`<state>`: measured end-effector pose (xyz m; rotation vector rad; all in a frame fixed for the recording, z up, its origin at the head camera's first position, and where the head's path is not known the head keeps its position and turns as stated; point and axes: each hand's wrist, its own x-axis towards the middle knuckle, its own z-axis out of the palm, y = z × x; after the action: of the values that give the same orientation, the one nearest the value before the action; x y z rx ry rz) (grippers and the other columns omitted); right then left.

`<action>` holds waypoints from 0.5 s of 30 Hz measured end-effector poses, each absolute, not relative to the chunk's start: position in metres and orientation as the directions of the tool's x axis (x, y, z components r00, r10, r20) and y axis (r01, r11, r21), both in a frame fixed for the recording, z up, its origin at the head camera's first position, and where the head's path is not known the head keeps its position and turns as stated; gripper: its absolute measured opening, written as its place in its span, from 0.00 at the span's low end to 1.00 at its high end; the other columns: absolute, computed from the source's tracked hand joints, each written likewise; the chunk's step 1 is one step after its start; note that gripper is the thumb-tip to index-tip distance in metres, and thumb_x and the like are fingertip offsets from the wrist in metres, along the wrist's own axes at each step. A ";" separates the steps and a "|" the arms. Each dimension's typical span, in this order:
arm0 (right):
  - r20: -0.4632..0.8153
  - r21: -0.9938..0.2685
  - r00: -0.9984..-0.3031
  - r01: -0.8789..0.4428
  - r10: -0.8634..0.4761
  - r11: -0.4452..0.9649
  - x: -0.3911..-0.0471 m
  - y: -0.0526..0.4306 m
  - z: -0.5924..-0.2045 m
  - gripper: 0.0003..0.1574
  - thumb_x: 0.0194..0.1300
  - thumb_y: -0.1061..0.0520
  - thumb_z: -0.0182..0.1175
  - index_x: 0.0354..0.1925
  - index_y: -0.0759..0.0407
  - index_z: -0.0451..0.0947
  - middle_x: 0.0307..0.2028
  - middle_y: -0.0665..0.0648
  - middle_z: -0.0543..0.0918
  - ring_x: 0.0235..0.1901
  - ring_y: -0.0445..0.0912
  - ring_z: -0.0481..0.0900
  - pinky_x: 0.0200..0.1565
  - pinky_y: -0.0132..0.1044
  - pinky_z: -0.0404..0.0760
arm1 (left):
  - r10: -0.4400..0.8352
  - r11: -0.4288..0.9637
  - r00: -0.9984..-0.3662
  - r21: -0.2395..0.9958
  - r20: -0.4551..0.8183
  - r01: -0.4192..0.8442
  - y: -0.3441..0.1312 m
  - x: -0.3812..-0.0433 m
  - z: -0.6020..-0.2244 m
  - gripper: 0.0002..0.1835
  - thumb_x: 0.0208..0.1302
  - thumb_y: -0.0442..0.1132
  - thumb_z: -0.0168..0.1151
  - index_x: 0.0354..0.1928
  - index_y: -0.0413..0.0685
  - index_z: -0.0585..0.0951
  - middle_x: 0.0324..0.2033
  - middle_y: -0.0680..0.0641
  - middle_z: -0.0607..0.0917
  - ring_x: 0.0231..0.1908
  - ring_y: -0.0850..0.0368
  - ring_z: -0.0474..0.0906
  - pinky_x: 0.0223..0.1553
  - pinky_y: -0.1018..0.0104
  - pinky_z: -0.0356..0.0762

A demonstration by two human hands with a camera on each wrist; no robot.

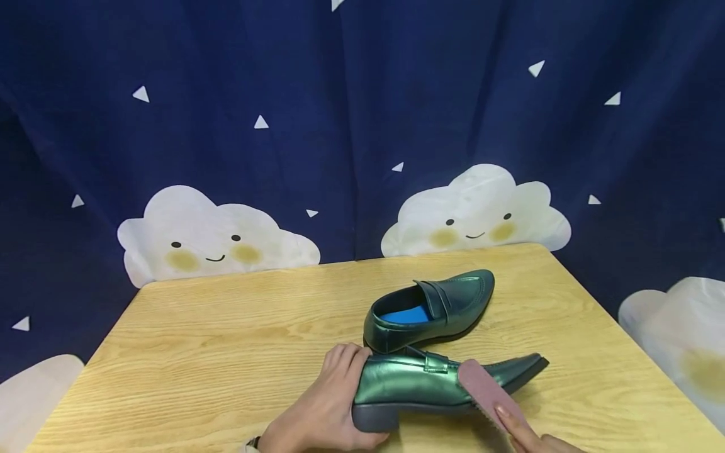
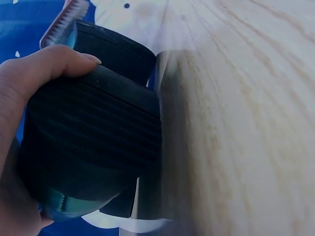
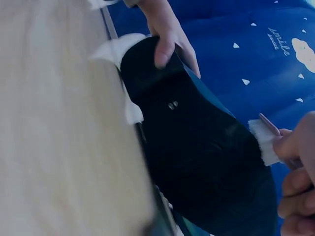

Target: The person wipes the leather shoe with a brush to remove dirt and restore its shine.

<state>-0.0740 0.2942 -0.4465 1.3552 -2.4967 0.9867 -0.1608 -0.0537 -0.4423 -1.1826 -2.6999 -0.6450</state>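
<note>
A metallic green loafer (image 1: 408, 384) is tipped on its side on the table, toe pointing right. My left hand (image 1: 328, 406) grips it round the heel; in the left wrist view the thumb lies over the dark heel block (image 2: 93, 128). My right hand (image 1: 529, 438) holds a pink-backed brush (image 1: 489, 390) by its handle, index finger along the back. In the right wrist view the white bristles of the brush (image 3: 265, 142) meet the edge of the shoe near the dark sole (image 3: 206, 157). Behind it stands the matching loafer (image 1: 461, 308), upright, blue insole showing.
The wooden table (image 1: 226, 340) extends to the left of the shoes and a little to their right. A dark blue curtain (image 1: 294, 63) with smiling white clouds and small triangles hangs behind the table's far edge and along its sides.
</note>
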 end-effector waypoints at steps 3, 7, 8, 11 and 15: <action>0.418 -0.579 -0.540 -0.778 -0.730 0.244 -0.081 0.311 -0.455 0.52 0.66 0.71 0.50 0.76 0.59 0.31 0.21 0.41 0.59 0.22 0.20 0.48 0.17 0.15 0.52 | 0.668 0.602 -0.685 0.330 0.290 0.727 -0.054 -0.161 -0.443 0.55 0.41 0.71 0.67 0.65 0.44 0.62 0.55 0.50 0.67 0.56 0.54 0.60 0.59 0.52 0.63; 0.589 -0.556 -0.579 -0.796 -0.563 0.237 -0.076 0.320 -0.457 0.40 0.63 0.74 0.48 0.72 0.72 0.49 0.18 0.46 0.62 0.17 0.26 0.53 0.17 0.18 0.53 | 0.664 0.598 -0.678 0.321 0.316 0.735 -0.054 -0.162 -0.443 0.54 0.40 0.70 0.68 0.64 0.44 0.63 0.53 0.51 0.67 0.55 0.55 0.61 0.57 0.53 0.63; 0.665 -0.464 -0.598 -0.800 -0.447 0.380 -0.072 0.316 -0.454 0.33 0.66 0.70 0.49 0.69 0.71 0.59 0.17 0.44 0.66 0.16 0.26 0.54 0.18 0.18 0.53 | 0.663 0.595 -0.674 0.318 0.325 0.738 -0.053 -0.162 -0.444 0.54 0.40 0.70 0.69 0.64 0.44 0.63 0.53 0.51 0.67 0.54 0.56 0.60 0.57 0.53 0.63; 0.825 -0.314 -0.561 -0.545 -0.060 0.778 -0.058 0.303 -0.443 0.21 0.67 0.58 0.57 0.53 0.70 0.79 0.14 0.40 0.75 0.14 0.23 0.58 0.17 0.16 0.52 | 0.664 0.582 -0.652 0.295 0.365 0.758 -0.053 -0.163 -0.445 0.54 0.38 0.69 0.70 0.64 0.44 0.64 0.52 0.51 0.68 0.53 0.56 0.61 0.56 0.54 0.63; 0.845 -0.346 -0.534 -0.496 0.035 0.796 -0.057 0.306 -0.444 0.19 0.66 0.58 0.59 0.51 0.69 0.80 0.18 0.50 0.83 0.12 0.24 0.60 0.17 0.17 0.54 | 0.666 0.580 -0.633 0.259 0.394 0.772 -0.051 -0.164 -0.446 0.56 0.37 0.69 0.70 0.65 0.44 0.63 0.53 0.51 0.67 0.53 0.57 0.61 0.56 0.54 0.63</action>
<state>-0.0565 0.3056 -0.4442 0.3424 -2.0345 0.7060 -0.1641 -0.0511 -0.4458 -1.1890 -2.5586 -0.6017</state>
